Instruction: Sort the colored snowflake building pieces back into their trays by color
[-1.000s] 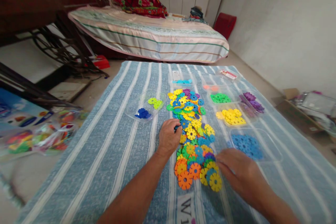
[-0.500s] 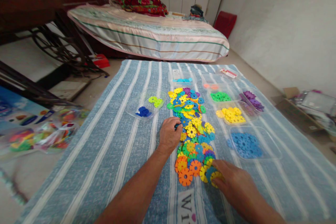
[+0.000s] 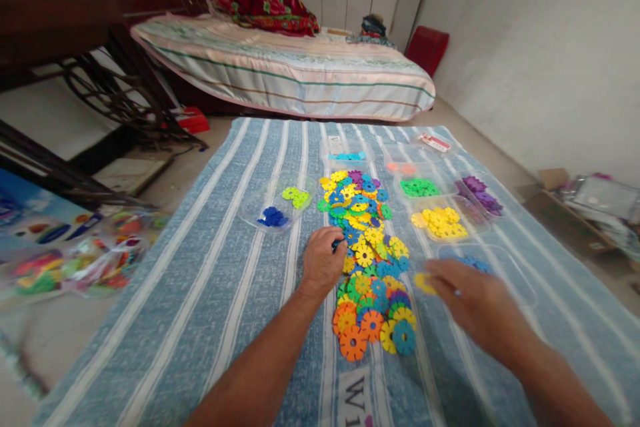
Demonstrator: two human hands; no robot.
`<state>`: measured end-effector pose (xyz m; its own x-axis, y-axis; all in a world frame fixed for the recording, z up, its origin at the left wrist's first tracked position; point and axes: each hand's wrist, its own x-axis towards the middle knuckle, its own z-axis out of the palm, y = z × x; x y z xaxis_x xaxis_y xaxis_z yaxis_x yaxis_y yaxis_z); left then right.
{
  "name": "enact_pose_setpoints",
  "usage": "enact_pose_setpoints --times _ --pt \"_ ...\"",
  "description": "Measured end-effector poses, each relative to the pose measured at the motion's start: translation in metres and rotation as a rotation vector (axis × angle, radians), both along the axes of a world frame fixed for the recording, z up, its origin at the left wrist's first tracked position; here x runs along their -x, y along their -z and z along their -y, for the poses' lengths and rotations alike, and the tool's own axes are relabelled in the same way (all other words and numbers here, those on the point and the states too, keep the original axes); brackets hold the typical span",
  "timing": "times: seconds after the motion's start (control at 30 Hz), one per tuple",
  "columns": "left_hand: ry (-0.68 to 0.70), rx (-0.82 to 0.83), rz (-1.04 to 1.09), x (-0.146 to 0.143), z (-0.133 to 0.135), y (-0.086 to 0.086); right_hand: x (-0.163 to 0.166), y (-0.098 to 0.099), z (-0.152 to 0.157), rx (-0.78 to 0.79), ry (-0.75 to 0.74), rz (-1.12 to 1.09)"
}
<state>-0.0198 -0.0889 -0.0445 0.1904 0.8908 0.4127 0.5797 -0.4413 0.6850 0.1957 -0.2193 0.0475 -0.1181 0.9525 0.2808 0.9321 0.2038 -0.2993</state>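
Note:
A heap of notched plastic flower discs [image 3: 364,255] in many colours runs down the middle of the striped cloth. At its left edge rests my left hand [image 3: 323,257], fingers closed around a dark blue disc [image 3: 338,244] that is mostly hidden. My right hand [image 3: 473,297], smeared by motion, pinches a yellow disc [image 3: 425,283] right of the heap. It passes in front of the clear tray of blue discs [image 3: 473,263]. Beyond it stands a tray with yellow discs [image 3: 443,221]. Near the heap's front end, a blue disc [image 3: 404,337] overlaps a yellow one.
Other clear trays hold green discs [image 3: 419,187], purple discs [image 3: 483,195], orange discs [image 3: 401,167] and light blue discs [image 3: 347,156]. On the left, one tray has dark blue [image 3: 273,217] and lime discs [image 3: 296,197]. A bed [image 3: 300,77] stands behind the table.
My right hand has lifted a yellow disc off the front right of the heap and moved it away and to the right. My left hand has stayed in place.

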Motion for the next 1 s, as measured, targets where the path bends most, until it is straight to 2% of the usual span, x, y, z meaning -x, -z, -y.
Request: enact_pose_setpoints --times 0.07,0.13,0.17,0.23,0.33,0.43,0.53,0.6,0.7,1.0 --pt "0.002 -0.002 -0.002 0.000 0.000 0.000 -0.018 -0.015 -0.017 -0.209 0.190 0.117" --pt "0.005 0.001 -0.006 0.001 0.000 -0.001 -0.031 -0.026 -0.030 -0.330 0.355 0.209" --pt "0.007 0.004 -0.008 0.001 0.000 -0.001 -0.034 -0.029 -0.033 -0.357 0.392 0.230" --pt "0.009 0.008 -0.008 0.001 0.000 -0.001 -0.032 -0.028 -0.034 -0.352 0.364 0.215" --pt "0.005 0.014 -0.007 0.001 0.000 -0.002 -0.014 -0.013 -0.021 -0.224 0.193 0.097" --pt "0.004 0.021 -0.013 0.000 0.001 -0.002 0.011 0.006 -0.001 0.053 0.039 0.027" --pt "0.008 0.021 -0.018 0.000 0.001 -0.003 0.030 0.021 0.017 0.366 -0.013 0.100" --pt "0.008 0.016 -0.020 0.000 0.001 -0.003 0.037 0.028 0.026 0.485 -0.008 0.155" --pt "0.011 0.005 -0.024 0.000 0.001 -0.003 0.043 0.035 0.033 0.538 -0.004 0.182" --pt "0.008 -0.003 -0.018 0.001 0.000 -0.001 0.046 0.038 0.030 0.528 0.042 0.140"
